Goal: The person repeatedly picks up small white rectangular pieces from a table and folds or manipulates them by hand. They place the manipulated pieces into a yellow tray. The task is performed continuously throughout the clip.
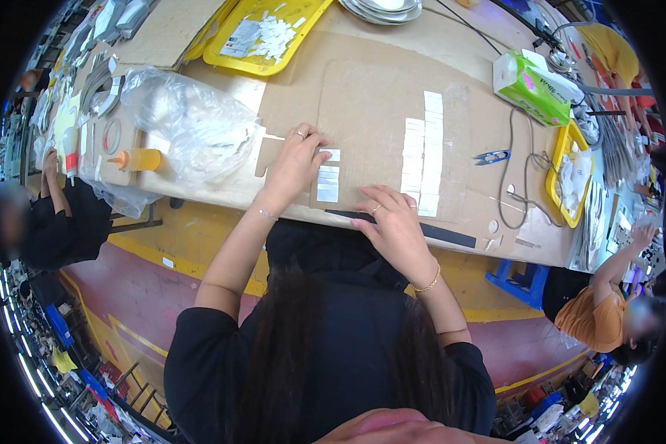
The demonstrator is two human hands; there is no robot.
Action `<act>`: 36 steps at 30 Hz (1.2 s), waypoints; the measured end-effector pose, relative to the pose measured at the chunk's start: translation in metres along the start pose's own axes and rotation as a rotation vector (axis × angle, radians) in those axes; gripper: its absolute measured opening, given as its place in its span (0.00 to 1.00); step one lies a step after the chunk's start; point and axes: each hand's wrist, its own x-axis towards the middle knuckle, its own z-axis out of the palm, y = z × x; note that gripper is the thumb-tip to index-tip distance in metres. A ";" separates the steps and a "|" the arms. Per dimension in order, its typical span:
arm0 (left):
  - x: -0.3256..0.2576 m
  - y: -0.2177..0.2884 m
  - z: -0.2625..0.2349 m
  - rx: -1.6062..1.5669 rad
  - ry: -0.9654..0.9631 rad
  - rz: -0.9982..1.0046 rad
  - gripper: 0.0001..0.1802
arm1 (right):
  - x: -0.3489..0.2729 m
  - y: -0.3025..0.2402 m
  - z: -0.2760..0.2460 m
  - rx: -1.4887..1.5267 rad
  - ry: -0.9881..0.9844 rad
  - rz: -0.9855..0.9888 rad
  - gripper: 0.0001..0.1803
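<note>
"What worries you, nearest first?"

"From my end of the feed, the long flat black strip (451, 235) at the centre. The right hand (391, 216) crosses over it, so I judge a dragging wrist could pull it askew. Next, the short column of white rectangular pieces (328, 184), mid-frame between that hand and the left hand (294, 169): one fingertip catching an edge could skew it."

"And beyond?"

"Two long columns of narrow white pieces (431, 155), right of centre, just beside the right fingers. A sideways sweep might knock them out of line. Farther out, upper left, the crumpled clear plastic bag (185, 118) could snag on the left knuckles if they swung wide."

"How do the hands sit?"

"I see the right one palm down, reaching up from lower right of centre, fingers loosely curved, thumb apart, nothing pinched that I can make out. The left reaches farther, from lower left, fingers bent over the brown cardboard sheet (370, 81), thumb by the short column's top. Whether it pinches a piece, I cannot tell; the undersides are hidden."
</note>
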 end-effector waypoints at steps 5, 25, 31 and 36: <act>0.000 -0.005 0.006 -0.004 0.045 0.059 0.07 | 0.000 0.002 0.011 -0.092 -0.054 0.022 0.15; 0.004 0.033 -0.027 -0.458 -0.149 -0.319 0.07 | 0.007 0.000 0.023 -0.047 0.072 0.065 0.14; -0.004 0.060 -0.048 -1.190 -0.286 -0.360 0.11 | 0.015 -0.002 -0.002 0.487 0.244 0.174 0.10; -0.015 0.088 -0.058 -1.266 -0.353 -0.350 0.14 | 0.010 0.005 -0.023 1.631 0.063 0.245 0.06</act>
